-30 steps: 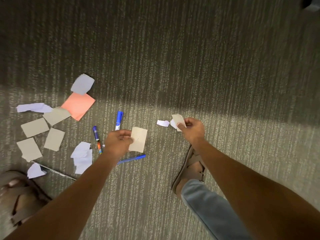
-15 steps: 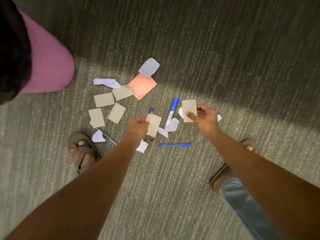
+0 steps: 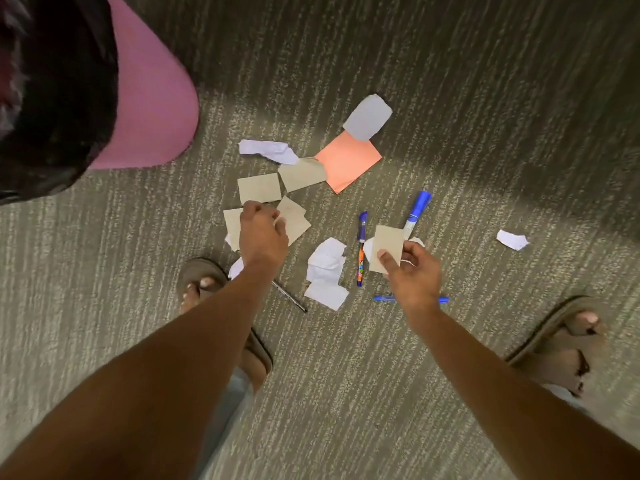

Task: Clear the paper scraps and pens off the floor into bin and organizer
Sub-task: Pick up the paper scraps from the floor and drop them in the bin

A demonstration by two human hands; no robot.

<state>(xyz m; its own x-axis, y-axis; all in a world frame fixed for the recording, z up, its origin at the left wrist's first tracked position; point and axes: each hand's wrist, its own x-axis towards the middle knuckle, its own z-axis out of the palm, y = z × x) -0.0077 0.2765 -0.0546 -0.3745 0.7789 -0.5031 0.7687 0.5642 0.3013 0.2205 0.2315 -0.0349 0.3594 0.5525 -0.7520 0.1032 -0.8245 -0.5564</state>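
My right hand [image 3: 412,271] pinches a tan paper scrap [image 3: 388,244] together with small white scraps, above the pens. My left hand [image 3: 263,233], fingers curled, grips a tan scrap [image 3: 296,221] over a cluster of tan scraps [image 3: 259,187] on the carpet. Lying on the floor are a blue marker [image 3: 419,207], a multicoloured pen [image 3: 361,254], a blue pen [image 3: 381,298] partly hidden under my right wrist, and a thin dark pen [image 3: 291,300]. White scraps [image 3: 327,271], an orange sheet [image 3: 348,164] and a pale grey scrap [image 3: 369,117] are scattered around.
A pink bin [image 3: 156,98] with a black liner stands at the upper left. A lone white scrap [image 3: 512,239] lies to the right. My sandalled feet [image 3: 201,282] [image 3: 568,337] flank the pile. Grey carpet surrounds everything.
The view has swung and closed in, bringing the pink bin into sight. My left hand moved left with its tan scrap onto the tan cluster. My right hand kept its scraps.
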